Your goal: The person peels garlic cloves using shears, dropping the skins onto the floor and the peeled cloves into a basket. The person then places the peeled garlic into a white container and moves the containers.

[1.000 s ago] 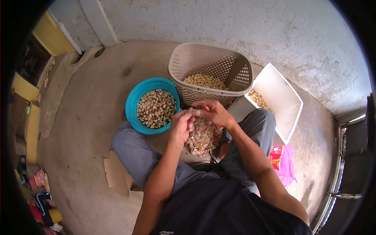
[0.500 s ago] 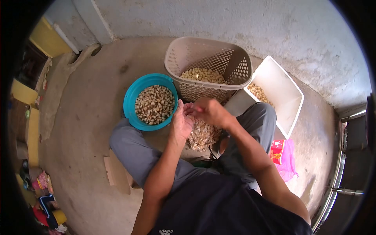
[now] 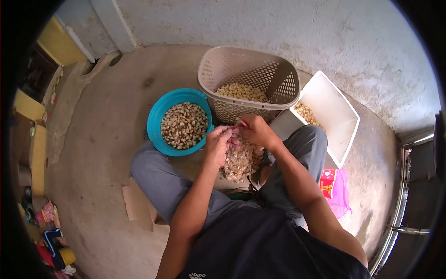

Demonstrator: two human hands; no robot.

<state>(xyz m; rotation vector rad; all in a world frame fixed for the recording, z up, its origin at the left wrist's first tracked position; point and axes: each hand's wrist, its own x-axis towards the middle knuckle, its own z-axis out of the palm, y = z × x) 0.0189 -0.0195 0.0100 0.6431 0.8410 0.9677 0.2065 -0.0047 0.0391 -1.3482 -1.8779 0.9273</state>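
My left hand (image 3: 219, 145) and my right hand (image 3: 256, 131) meet above a heap of papery garlic skins (image 3: 242, 162) between my legs. Both are closed, their fingertips pinched together; whatever lies between them is too small and covered to name. A bit of red shows at the right fingertips. To the left stands a turquoise basin (image 3: 154, 131) of unpeeled garlic cloves (image 3: 184, 125). Just beyond my hands is a beige perforated basket (image 3: 246, 104) with pale peeled cloves (image 3: 242, 92) in it.
A white foam box (image 3: 343, 116) with some cloves (image 3: 306, 115) leans at the right by the wall. Near my right knee lies a pink mesh bag (image 3: 340, 193) with a red label. Cardboard (image 3: 139, 204) sits beside my left leg; clothes and clutter line the far left.
My left fingers have curled in from a more open palm to a pinch. The right hand has come slightly down and right, and a bit of red now shows at its fingertips.
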